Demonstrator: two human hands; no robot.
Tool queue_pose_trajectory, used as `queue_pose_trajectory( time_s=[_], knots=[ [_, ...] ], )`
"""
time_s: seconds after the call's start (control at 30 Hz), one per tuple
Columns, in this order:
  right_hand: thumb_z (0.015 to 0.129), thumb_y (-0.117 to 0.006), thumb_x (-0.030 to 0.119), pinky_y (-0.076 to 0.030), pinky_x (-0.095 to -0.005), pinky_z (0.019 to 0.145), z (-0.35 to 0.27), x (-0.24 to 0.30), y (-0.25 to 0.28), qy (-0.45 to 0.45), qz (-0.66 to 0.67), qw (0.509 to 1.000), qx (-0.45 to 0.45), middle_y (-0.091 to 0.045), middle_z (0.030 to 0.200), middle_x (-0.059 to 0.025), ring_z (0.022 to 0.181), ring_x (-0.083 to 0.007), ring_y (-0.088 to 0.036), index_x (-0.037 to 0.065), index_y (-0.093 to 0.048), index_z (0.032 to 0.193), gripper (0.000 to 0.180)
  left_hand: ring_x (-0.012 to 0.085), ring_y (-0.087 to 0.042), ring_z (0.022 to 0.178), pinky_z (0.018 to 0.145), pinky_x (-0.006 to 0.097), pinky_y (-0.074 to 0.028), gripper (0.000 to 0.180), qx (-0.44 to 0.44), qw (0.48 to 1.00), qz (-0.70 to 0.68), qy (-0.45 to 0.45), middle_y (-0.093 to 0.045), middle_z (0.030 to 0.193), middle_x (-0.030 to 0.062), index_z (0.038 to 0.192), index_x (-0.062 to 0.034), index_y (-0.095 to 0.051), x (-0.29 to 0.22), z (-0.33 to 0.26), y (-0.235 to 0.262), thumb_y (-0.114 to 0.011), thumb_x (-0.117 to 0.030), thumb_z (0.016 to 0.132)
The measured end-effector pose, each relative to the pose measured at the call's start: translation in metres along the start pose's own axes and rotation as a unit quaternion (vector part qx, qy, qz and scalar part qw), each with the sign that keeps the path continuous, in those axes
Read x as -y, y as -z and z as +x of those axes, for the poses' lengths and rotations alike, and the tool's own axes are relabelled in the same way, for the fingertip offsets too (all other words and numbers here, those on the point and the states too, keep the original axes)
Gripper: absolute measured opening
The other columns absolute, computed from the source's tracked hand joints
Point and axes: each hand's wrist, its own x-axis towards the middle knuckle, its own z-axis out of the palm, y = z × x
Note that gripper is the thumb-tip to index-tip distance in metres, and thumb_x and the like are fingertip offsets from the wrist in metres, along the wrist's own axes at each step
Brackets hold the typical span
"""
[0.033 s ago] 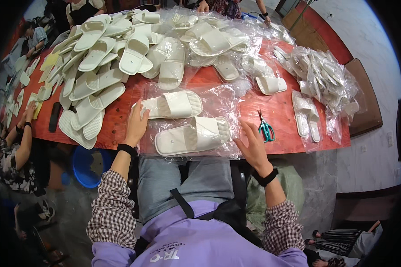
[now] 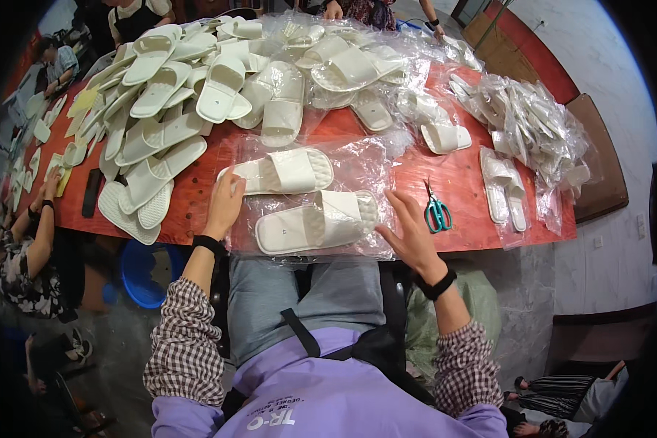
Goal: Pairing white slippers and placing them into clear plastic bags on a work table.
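Two cream slippers, the farther one point(image 2: 293, 172) and the nearer one point(image 2: 339, 219), lie side by side, both pointing sideways, with a clear plastic bag point(image 2: 369, 164) around them. My left hand point(image 2: 226, 204) is at the bag's left edge, its fingers stretched out and touching the left end of the farther slipper. At the bag's right edge is my right hand point(image 2: 414, 232), with thumb and fingers spread apart around the corner by the nearer slipper. Just beyond my right fingers lie scissors point(image 2: 438, 212) with teal handles.
Loose slippers point(image 2: 160, 135) are heaped at the left of the red table point(image 2: 416, 171). Bagged slippers point(image 2: 525, 124) pile up at the right, a bagged pair point(image 2: 502, 186) beside them. A blue basin point(image 2: 144, 281) stands below. Another person's hand point(image 2: 51, 182) works at far left.
My right hand has shifted slightly left and away from me, closer against the bag's edge. The left hand and both slippers stay in place.
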Motion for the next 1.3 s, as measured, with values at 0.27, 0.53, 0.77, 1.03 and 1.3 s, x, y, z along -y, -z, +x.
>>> queue_pose_trajectory(
  time_s=[0.27,0.53,0.77,1.03,1.3],
  knots=[
    [0.094,-0.052,0.050,-0.012,-0.0476,0.118,0.022,-0.096,-0.088,-0.143,0.009,0.968,0.207,-0.009,0.155,-0.0289,0.146,-0.0421,-0.007,0.000,-0.013,0.151,0.085,0.0193,-0.062,0.103,0.086,0.031,-0.050,0.047,0.211,0.892,-0.385,0.112,-0.063,0.119,0.0162,0.139,0.0014,-0.041,-0.052,0.020,0.011,-0.037,-0.003,0.092],
    [0.093,-0.054,0.048,-0.017,-0.0485,0.117,0.043,-0.073,-0.082,-0.060,0.093,0.985,0.133,-0.015,0.155,-0.0273,0.143,-0.0437,-0.014,0.003,-0.023,0.150,0.079,0.0370,-0.049,0.127,0.103,0.044,-0.043,0.032,0.216,0.971,-0.088,-0.059,-0.055,0.133,0.0140,0.116,-0.0070,-0.064,0.000,0.043,0.029,-0.053,-0.007,0.086],
    [0.091,-0.055,0.050,-0.013,-0.0509,0.117,0.028,-0.092,-0.104,-0.079,0.043,0.983,0.160,-0.014,0.155,-0.0276,0.144,-0.0441,-0.011,0.010,-0.021,0.153,0.081,0.0394,-0.028,0.140,0.116,0.048,-0.022,0.048,0.445,0.860,0.129,-0.215,-0.044,0.143,0.0207,0.133,-0.0159,-0.057,-0.061,0.046,0.015,-0.056,-0.015,0.084],
    [0.093,-0.047,0.058,-0.007,-0.0553,0.116,0.027,-0.091,-0.106,-0.077,0.047,0.982,0.166,-0.006,0.156,-0.0285,0.145,-0.0453,-0.004,0.016,-0.019,0.154,0.079,0.0415,-0.020,0.143,0.117,0.048,-0.016,0.062,0.468,0.814,0.150,-0.309,-0.029,0.149,0.0281,0.148,-0.0120,-0.032,-0.082,0.039,-0.050,-0.053,-0.033,0.094],
    [0.093,-0.049,0.057,-0.008,-0.0545,0.116,0.037,-0.081,-0.099,-0.084,0.063,0.978,0.179,-0.006,0.156,-0.0297,0.145,-0.0460,-0.005,0.020,-0.022,0.153,0.076,0.0408,-0.031,0.137,0.115,0.047,-0.021,0.066,0.396,0.840,0.207,-0.308,-0.036,0.144,0.0267,0.146,-0.0143,-0.035,-0.075,0.034,-0.055,-0.060,-0.039,0.090]
  ],
)
